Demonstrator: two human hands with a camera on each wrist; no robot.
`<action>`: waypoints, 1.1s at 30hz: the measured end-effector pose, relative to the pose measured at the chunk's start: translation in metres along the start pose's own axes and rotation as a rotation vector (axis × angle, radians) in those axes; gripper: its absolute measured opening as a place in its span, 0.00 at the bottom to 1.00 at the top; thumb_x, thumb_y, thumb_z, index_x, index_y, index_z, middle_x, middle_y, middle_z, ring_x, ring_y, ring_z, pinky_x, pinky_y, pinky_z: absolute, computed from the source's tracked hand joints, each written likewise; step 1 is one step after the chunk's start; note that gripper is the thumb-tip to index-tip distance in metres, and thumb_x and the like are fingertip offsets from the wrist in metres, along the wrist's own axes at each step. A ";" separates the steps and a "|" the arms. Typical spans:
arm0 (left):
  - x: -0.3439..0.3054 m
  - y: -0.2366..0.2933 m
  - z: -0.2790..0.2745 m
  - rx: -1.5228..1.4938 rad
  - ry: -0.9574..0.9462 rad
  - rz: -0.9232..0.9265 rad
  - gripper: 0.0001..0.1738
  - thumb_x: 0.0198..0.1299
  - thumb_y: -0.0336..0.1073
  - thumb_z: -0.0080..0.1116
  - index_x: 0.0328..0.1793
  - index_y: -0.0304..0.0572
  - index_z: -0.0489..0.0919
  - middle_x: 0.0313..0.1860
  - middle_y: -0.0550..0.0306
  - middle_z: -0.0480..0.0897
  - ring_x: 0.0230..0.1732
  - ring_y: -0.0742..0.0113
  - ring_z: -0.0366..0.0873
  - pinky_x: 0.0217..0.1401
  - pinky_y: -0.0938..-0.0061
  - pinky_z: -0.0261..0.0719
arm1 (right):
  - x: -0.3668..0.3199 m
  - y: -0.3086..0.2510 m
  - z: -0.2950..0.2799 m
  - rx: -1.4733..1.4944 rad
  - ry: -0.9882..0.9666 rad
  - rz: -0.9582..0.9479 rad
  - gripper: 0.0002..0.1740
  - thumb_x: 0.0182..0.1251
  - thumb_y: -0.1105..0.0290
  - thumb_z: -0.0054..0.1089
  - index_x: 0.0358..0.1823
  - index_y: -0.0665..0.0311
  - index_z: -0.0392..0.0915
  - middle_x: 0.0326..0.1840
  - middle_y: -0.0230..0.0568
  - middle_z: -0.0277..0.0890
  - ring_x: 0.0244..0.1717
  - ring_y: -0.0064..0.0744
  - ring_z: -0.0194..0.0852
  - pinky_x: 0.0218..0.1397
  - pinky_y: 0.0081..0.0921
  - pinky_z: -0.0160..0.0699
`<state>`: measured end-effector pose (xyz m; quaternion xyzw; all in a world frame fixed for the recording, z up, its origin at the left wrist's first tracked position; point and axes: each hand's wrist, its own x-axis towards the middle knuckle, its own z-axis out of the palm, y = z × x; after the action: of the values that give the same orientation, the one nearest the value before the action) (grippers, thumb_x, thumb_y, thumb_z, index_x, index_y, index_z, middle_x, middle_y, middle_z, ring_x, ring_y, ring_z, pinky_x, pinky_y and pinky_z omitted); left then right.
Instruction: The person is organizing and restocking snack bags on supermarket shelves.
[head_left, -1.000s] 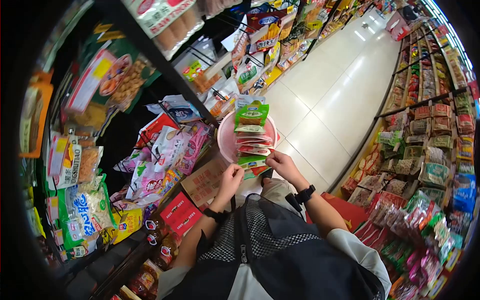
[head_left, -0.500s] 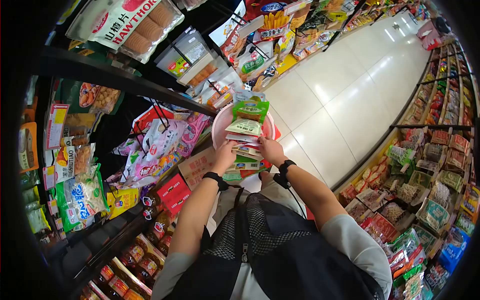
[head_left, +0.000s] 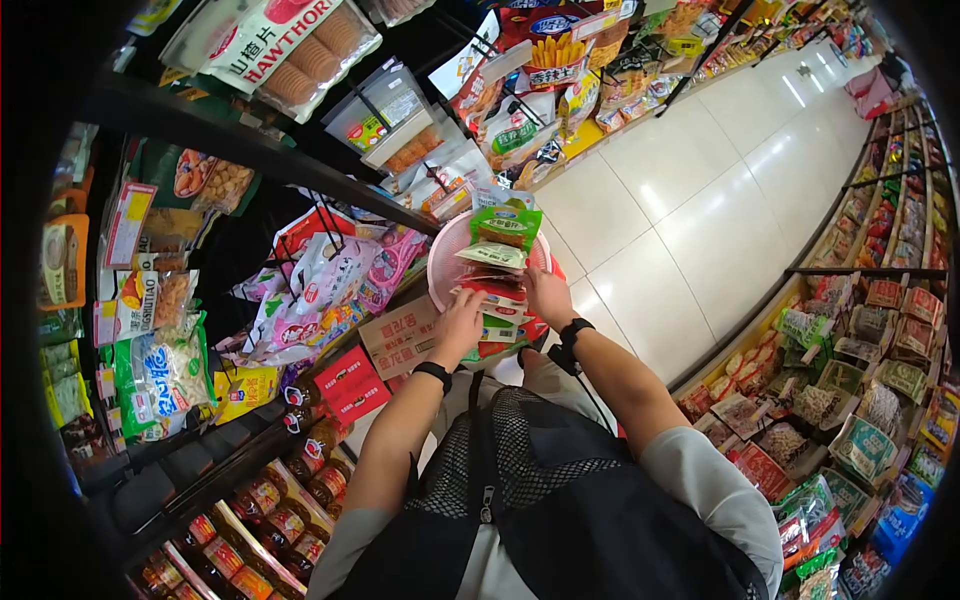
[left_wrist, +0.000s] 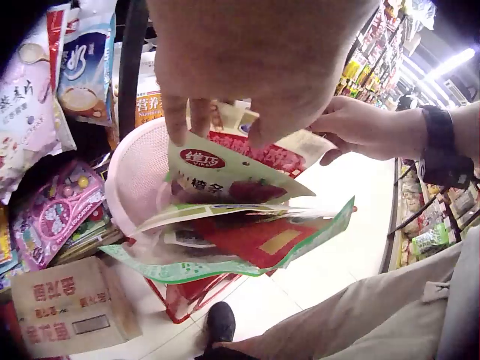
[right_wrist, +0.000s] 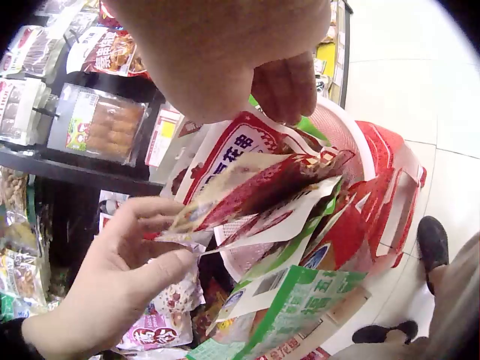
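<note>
A row of snack packets [head_left: 497, 292], upright and leaning, stands at a round pink perforated plastic basket [head_left: 450, 240]. My left hand [head_left: 461, 322] is at the left edge of the row; in the right wrist view its thumb and fingers [right_wrist: 142, 214] pinch a packet's edge. A pale packet with a red oval logo [left_wrist: 217, 169] lies under its fingertips in the left wrist view. On the opposite side, my right hand [head_left: 548, 297] pinches the edge of a red and white packet [left_wrist: 300, 154] between thumb and fingers. A green packet [head_left: 505, 226] is at the far end.
A red plastic basket [right_wrist: 397, 180] is beside and below the pink one. Hanging snack bags [head_left: 310, 285] and a cardboard box [head_left: 398, 338] are at the left. Another snack shelf [head_left: 830, 390] lines the aisle's right side, with pale floor tiles [head_left: 640, 270] between.
Both hands have moved from the row's near end to its middle, in among the packets. Several packets now lean apart, and a pale one tips over by the green packet. The head view has turned.
</note>
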<state>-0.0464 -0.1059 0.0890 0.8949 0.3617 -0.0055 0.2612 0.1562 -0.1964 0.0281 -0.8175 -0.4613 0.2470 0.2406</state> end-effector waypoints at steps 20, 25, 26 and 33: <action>0.000 0.020 0.008 -0.161 -0.058 -0.135 0.17 0.64 0.39 0.54 0.58 0.47 0.80 0.62 0.55 0.77 0.56 0.48 0.79 0.57 0.56 0.78 | 0.131 0.069 0.023 0.414 0.221 0.198 0.30 0.60 0.51 0.67 0.51 0.71 0.79 0.41 0.56 0.84 0.46 0.47 0.84 0.52 0.37 0.79; -0.016 0.029 -0.014 -0.279 -0.098 -0.183 0.19 0.65 0.38 0.55 0.60 0.42 0.79 0.64 0.52 0.76 0.64 0.50 0.74 0.64 0.61 0.74 | 0.139 0.065 0.028 0.409 -0.148 0.259 0.23 0.55 0.65 0.68 0.53 0.65 0.79 0.44 0.45 0.84 0.41 0.37 0.83 0.48 0.33 0.80; -0.020 0.029 -0.018 -0.287 -0.097 -0.198 0.19 0.65 0.38 0.55 0.60 0.41 0.79 0.63 0.51 0.77 0.63 0.50 0.74 0.64 0.61 0.74 | 0.134 0.056 0.027 0.472 -0.070 0.297 0.21 0.55 0.65 0.68 0.50 0.64 0.80 0.43 0.44 0.84 0.41 0.36 0.83 0.47 0.33 0.80; -0.049 0.012 -0.027 -0.316 0.008 -0.189 0.18 0.65 0.37 0.57 0.59 0.39 0.78 0.59 0.47 0.79 0.60 0.47 0.78 0.61 0.62 0.75 | 0.131 0.051 0.031 0.018 -0.072 -0.014 0.16 0.53 0.65 0.66 0.44 0.60 0.83 0.40 0.51 0.83 0.43 0.52 0.82 0.48 0.42 0.80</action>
<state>-0.0795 -0.1321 0.1272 0.8047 0.4416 0.0303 0.3955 0.2278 -0.1004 -0.0511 -0.8026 -0.4731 0.2787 0.2332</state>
